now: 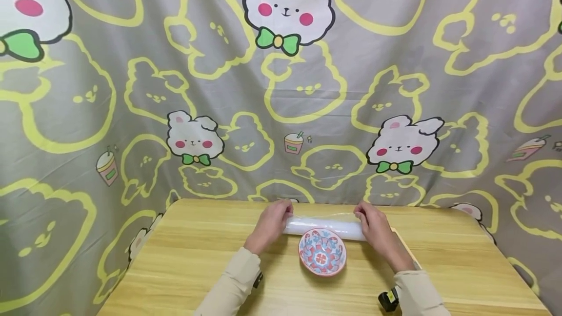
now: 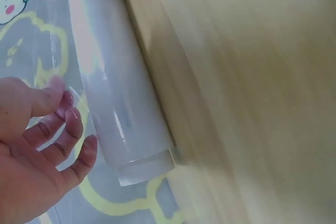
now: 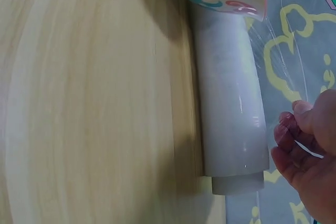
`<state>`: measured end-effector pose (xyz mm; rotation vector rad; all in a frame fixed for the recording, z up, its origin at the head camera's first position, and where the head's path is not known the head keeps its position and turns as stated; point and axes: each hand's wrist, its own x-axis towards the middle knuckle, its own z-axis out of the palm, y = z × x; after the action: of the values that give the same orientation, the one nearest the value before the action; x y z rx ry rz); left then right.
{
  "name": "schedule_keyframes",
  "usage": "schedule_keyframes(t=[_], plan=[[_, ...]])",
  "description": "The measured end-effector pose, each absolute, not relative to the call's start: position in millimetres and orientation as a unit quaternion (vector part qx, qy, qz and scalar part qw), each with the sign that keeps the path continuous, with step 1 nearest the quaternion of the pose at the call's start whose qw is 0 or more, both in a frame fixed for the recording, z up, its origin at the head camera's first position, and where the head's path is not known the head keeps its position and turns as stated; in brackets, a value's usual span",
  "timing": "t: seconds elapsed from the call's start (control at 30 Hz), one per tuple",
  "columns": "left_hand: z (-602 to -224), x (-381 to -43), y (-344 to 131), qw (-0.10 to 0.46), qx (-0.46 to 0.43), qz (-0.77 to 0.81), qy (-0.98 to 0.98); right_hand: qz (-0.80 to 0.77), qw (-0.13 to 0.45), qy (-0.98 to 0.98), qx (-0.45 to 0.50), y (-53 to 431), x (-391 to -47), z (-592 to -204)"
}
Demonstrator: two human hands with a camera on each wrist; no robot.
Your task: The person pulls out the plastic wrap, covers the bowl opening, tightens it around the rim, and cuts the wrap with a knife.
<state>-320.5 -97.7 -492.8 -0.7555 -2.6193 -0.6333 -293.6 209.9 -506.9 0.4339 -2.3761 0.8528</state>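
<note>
A roll of cling film (image 1: 325, 227) lies crosswise on the table behind a patterned bowl (image 1: 322, 252). The bowl stands upright with red and blue motifs inside. At the roll's left end, my left hand (image 1: 273, 221) pinches the free edge of the clear film between thumb and fingertips. My right hand (image 1: 375, 228) pinches the same edge at the right end. In the left wrist view, the left hand (image 2: 44, 140) is beside the roll (image 2: 118, 87), apart from it. The right wrist view shows faint film stretching away from the right hand (image 3: 310, 150).
The wooden table (image 1: 189, 252) ends at a patterned curtain (image 1: 281, 87) hanging behind it. Black wrist devices (image 1: 388, 300) sit near both cuffs. A thin pale strip (image 1: 406, 246) runs beside the right forearm.
</note>
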Motion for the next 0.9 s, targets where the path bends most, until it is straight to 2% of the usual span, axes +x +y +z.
schedule_keyframes(t=[0.2, 0.4, 0.63, 0.9], plan=[[-494.8, -319.0, -114.3, 0.119, -0.263, -0.253, -0.923, 0.337, 0.272, -0.889, 0.147, 208.9, -296.1, -506.5], [-494.0, -324.4, -126.7, 0.095, -0.263, -0.3, -0.912, 0.348, 0.264, -0.89, 0.134, 210.1, -299.5, -507.0], [-493.7, -334.3, -127.6, 0.092, -0.24, -0.387, -0.885, 0.351, 0.265, -0.889, 0.132, 212.3, -307.2, -508.3], [-482.9, -339.5, -127.5, 0.102, -0.216, -0.421, -0.875, 0.353, 0.233, -0.897, 0.127, 214.4, -314.1, -498.8]])
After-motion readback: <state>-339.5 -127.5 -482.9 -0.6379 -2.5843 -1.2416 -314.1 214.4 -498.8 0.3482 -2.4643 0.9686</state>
